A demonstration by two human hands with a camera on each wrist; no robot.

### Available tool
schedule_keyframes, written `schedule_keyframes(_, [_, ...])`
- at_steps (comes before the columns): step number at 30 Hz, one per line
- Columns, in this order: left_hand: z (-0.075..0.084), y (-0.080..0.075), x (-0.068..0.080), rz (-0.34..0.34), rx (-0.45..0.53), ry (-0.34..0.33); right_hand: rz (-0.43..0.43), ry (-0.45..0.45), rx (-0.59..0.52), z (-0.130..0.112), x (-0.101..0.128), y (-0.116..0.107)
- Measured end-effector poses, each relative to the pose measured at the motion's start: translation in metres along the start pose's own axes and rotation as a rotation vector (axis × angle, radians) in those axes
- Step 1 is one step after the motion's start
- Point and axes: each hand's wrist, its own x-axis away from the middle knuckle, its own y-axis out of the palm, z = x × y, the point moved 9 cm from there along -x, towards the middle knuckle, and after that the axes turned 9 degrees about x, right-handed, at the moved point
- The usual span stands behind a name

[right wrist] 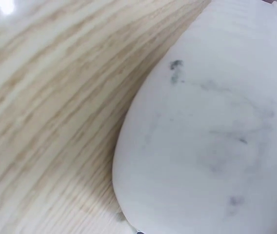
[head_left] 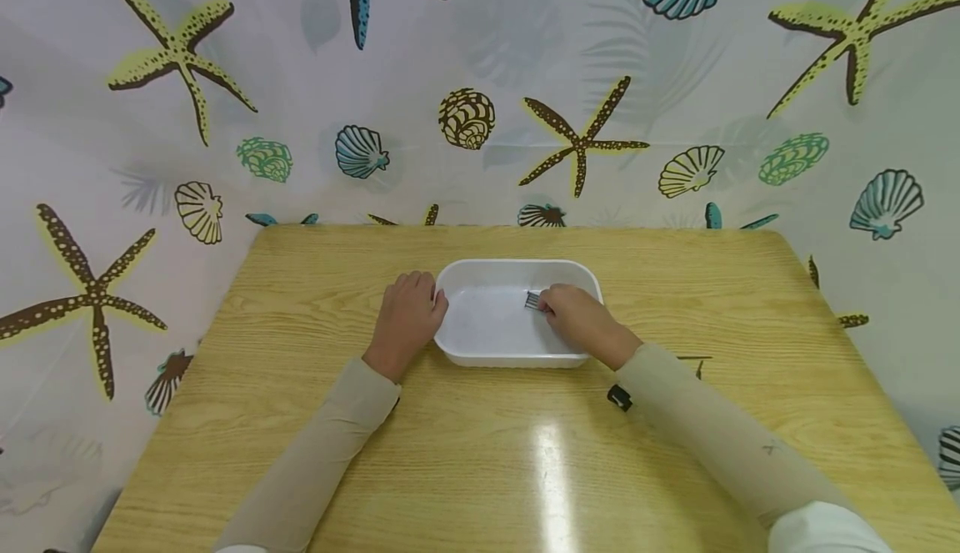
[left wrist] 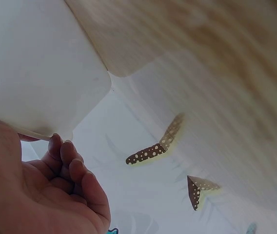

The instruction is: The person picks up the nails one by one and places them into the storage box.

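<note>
A white tray (head_left: 517,269) sits at the middle of the wooden tabletop (head_left: 525,470), its long axis running from 9 to 3 o'clock in the head view. The left hand (head_left: 407,319) rests against the tray's 9 o'clock end; in the left wrist view its fingers (left wrist: 72,168) are loosely curled at the rim, and whether they actually clamp the rim cannot be told. The right hand (head_left: 581,319) reaches over the tray's 4 o'clock corner, its grip pinched together on a small metal fork (head_left: 532,300). Only the tines show, sticking out of the fingers toward 9 o'clock, low over the tray floor right of its centre. The handle is hidden inside the hand. Behind the tabletop hangs a curtain (head_left: 480,77) printed with starfish and shells.
</note>
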Motion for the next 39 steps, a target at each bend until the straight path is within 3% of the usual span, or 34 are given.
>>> schedule_keyframes(18, [0.0001,0.0011,-0.0020,-0.018,-0.005,-0.022,-0.014,0.044,-0.001,0.0056,-0.0031,0.0051])
schedule_keyframes(39, [-0.0005,0.0006,-0.0019,-0.021,-0.021,-0.024,0.017,0.031,-0.008,0.0061,-0.0054,0.0063])
